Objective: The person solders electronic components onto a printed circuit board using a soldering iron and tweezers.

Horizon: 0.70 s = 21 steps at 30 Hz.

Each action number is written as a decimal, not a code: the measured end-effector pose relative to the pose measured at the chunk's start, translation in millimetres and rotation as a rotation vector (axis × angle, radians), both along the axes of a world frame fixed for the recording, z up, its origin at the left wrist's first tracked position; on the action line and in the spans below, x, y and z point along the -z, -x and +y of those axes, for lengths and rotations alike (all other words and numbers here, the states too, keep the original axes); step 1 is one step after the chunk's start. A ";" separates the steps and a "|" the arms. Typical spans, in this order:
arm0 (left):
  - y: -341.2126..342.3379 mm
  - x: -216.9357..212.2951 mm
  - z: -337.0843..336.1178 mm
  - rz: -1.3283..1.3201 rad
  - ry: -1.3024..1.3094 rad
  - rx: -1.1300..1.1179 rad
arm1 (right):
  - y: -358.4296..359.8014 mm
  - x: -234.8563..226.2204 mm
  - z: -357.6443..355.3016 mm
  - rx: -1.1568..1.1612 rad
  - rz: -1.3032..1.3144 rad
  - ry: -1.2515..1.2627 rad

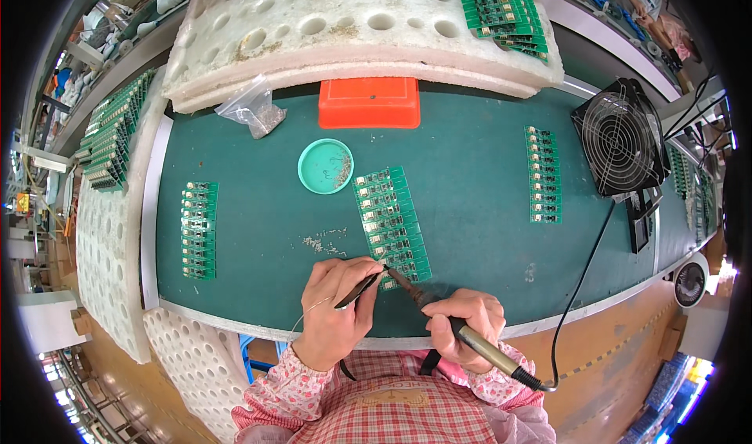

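Observation:
A green circuit board panel [394, 223] with rows of small components lies at a slant on the table in front of me. My left hand [330, 319] grips black tweezers [357, 290], their tips at the panel's lower left part. In my right hand [468, 319] is a soldering iron [487, 351], gripped by its handle. Its tip meets the same spot as the tweezers; whether a tiny part sits between them is too small to tell. Loose tiny parts [323, 243] are scattered left of the panel. Beyond them stands a round teal dish [313, 167] with more tiny parts inside.
Single board panels lie at left [199, 232] and right [544, 176]. At the back are an orange box [370, 103], a plastic bag [254, 109] and a holed white foam block [345, 48] bearing stacked boards [501, 9]. A black fan [623, 138] stands right; the iron's cord [583, 283] runs toward it.

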<state>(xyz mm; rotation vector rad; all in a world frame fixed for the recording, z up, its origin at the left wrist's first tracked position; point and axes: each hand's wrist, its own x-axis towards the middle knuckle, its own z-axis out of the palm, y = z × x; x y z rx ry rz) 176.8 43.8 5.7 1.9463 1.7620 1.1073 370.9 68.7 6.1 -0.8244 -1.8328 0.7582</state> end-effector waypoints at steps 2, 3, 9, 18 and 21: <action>1.8 2.0 0.0 0.011 -0.010 0.015 | 0.0 -1.3 1.4 -0.015 -0.024 -0.039; 2.6 2.9 -0.1 0.023 -0.021 0.028 | 0.3 -1.3 2.5 -0.031 -0.047 -0.078; 0.0 -0.4 -0.2 -0.014 0.020 -0.004 | 1.4 -3.2 4.3 -0.040 -0.066 -0.110; -0.9 -1.4 0.0 -0.010 0.029 -0.008 | 2.4 -2.8 -0.9 0.035 -0.021 -0.016; -0.4 -0.7 -0.7 -0.003 0.034 -0.014 | 6.8 -3.7 -1.5 0.047 -0.023 -0.020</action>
